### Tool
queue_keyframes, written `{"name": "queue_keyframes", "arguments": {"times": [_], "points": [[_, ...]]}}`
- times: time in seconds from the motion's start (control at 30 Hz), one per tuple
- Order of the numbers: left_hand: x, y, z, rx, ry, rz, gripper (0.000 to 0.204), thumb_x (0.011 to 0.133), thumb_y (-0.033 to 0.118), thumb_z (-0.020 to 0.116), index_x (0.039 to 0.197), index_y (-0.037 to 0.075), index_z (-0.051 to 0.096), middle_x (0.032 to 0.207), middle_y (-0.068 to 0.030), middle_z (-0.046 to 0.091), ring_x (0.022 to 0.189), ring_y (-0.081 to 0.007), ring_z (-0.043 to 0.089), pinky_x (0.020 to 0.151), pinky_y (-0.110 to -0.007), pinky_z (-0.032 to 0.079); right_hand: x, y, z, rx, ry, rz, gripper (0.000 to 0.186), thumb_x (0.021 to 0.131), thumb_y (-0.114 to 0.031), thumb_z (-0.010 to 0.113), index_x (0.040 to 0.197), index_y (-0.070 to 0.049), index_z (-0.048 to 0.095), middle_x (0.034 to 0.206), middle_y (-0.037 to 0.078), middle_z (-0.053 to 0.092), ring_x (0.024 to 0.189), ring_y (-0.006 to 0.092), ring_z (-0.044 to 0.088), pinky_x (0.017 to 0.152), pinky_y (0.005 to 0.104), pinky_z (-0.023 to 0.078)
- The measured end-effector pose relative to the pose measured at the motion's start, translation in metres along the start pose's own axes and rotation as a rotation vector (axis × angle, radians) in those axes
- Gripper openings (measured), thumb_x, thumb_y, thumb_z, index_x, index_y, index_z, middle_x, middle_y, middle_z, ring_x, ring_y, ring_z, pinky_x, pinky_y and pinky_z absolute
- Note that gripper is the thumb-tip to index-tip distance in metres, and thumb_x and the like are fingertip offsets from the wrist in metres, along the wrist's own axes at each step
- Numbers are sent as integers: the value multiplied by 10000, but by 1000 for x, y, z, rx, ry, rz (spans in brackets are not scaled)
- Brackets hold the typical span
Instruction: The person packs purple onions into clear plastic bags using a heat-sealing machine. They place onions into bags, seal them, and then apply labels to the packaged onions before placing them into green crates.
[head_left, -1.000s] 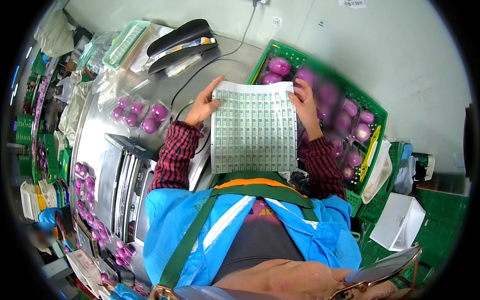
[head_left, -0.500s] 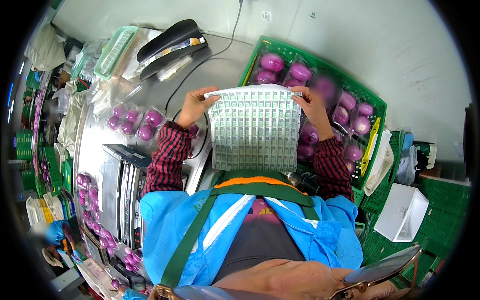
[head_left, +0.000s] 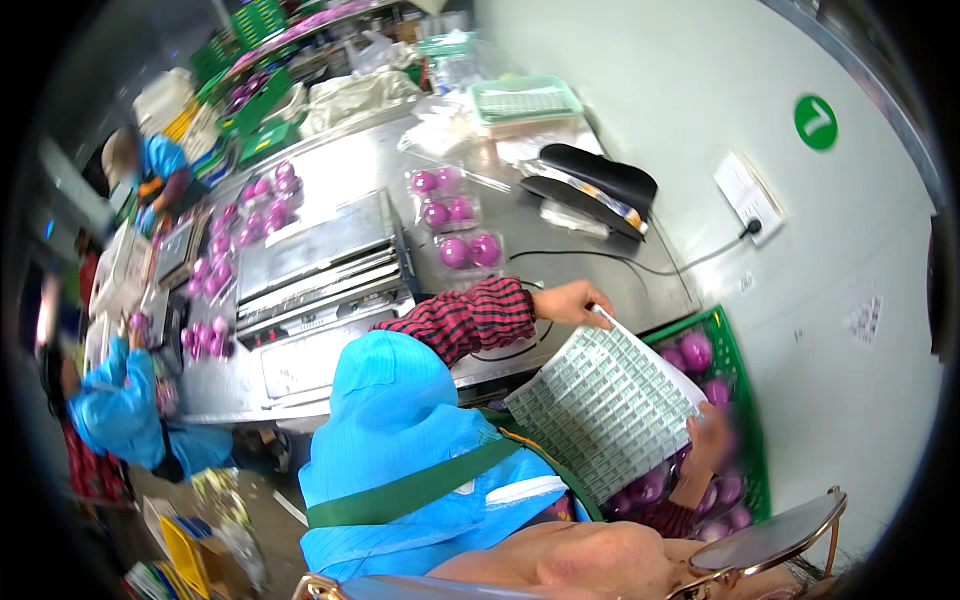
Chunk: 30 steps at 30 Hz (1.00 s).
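Observation:
A large sheet of small green-and-white labels (head_left: 605, 410) hangs between my hands, slanting in front of my body. My left hand (head_left: 573, 303) pinches its upper corner near the edge of the steel table. At the opposite corner my right hand (head_left: 708, 440), partly blurred, grips the sheet above the green crate (head_left: 755, 425). Purple onions in clear packs (head_left: 697, 350) fill the crate, some of them hidden under the sheet and my right arm.
On the steel table (head_left: 640, 300) are packed purple onions (head_left: 455, 210), a wrapping machine (head_left: 320, 265), a black pouch (head_left: 595, 185) and a lidded green tray (head_left: 525, 100). A black cable (head_left: 690, 268) runs to a wall socket. Two co-workers in blue (head_left: 120, 400) are at the left.
My view has swung left, so more of the table and the co-workers show. The sheet now appears tilted, lower and farther right, still held by both hands.

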<state>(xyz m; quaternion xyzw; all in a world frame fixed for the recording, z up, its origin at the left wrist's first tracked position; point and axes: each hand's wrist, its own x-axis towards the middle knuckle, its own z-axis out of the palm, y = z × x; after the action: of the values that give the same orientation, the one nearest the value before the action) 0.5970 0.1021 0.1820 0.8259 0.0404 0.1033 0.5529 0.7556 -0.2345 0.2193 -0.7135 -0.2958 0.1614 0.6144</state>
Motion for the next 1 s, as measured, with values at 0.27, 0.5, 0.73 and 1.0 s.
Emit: {"name": "queue_keyframes", "arguments": {"times": [0.27, 0.5, 0.73, 1.0], "points": [[-35, 8, -22, 76, 45, -81, 257, 879, 260, 666, 971, 21, 684, 773, -52, 680, 685, -90, 587, 634, -267, 473, 29, 23, 7, -28, -158, 27, 266, 821, 73, 610, 1086, 57, 619, 983, 86, 645, 853, 121, 604, 760, 238, 486], [-55, 0, -42, 256, -56, -280, 337, 884, 316, 631, 1035, 15, 656, 932, -126, 675, 835, -197, 631, 750, -335, 489, 46, 13, 41, 121, -200, 35, 165, 828, 63, 619, 992, 52, 631, 886, 55, 638, 798, 99, 585, 723, 220, 468], [-59, 33, 12, 699, 364, 280, 486, 756, 289, 714, 1147, 31, 582, 1246, -163, 524, 1098, -350, 511, 927, -432, 419, 48, 13, 92, 131, -315, 76, 169, 824, 72, 620, 992, 51, 628, 865, 40, 630, 776, 88, 572, 715, 218, 456], [-39, 4, 53, 442, 362, 214, 163, 793, 186, 664, 869, 42, 662, 805, -144, 619, 780, -346, 593, 705, -426, 468, 46, 14, 100, -76, -286, -98, 258, 799, -6, 662, 1051, 44, 632, 942, 74, 662, 897, 124, 592, 806, 257, 463]]}}
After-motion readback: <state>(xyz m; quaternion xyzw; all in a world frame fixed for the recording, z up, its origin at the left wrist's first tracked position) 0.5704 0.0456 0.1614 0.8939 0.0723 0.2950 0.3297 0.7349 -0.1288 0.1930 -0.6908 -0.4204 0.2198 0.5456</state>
